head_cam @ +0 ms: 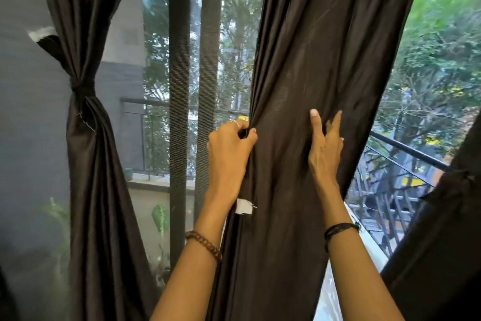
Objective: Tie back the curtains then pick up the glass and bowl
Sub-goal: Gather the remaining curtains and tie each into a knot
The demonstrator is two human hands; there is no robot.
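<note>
A dark brown middle curtain point(312, 65) hangs loose in front of the window. My left hand point(230, 148) grips its left edge, fingers curled round the fabric. On the curtain's right part my right hand point(325, 148) lies with thumb and forefinger stretched up along the cloth, the other fingers behind a fold. A white tag point(244, 206) hangs on the curtain's edge below my left wrist. The left curtain point(88, 138) is knotted at its waist point(82, 87). No glass or bowl is in view.
Another dark curtain point(442, 229) hangs at the far right, cinched at mid-height. Vertical window frame bars point(179, 86) stand between the left and middle curtains. A white sill point(369, 242) and a black balcony railing point(406, 148) lie outside on the right, with trees beyond.
</note>
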